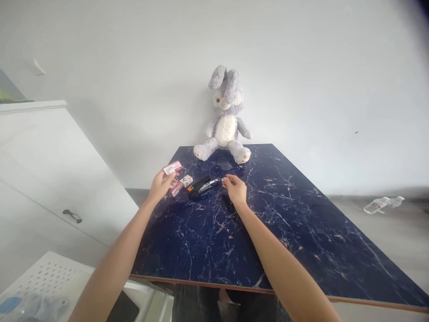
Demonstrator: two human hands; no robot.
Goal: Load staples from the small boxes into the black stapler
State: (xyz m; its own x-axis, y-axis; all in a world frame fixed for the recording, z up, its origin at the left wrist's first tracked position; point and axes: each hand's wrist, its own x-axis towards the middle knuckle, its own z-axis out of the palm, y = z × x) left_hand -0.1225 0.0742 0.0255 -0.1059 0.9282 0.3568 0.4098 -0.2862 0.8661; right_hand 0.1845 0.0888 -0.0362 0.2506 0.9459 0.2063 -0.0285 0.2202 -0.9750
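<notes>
2 forearms [278, 259] extend, the stapler [202, 188] between left fingers [169, 179] grasping a box [172, 167] and right fingers [231, 179], grip unclear.

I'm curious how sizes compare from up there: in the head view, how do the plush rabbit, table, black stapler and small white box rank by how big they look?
Largest to smallest, as they look:
1. Table
2. Plush rabbit
3. Black stapler
4. Small white box

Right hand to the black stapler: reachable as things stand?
Probably yes. The right hand is right by the stapler's right end, with nothing visible standing between them. It may be pinching something small, which could limit its grip.
</notes>
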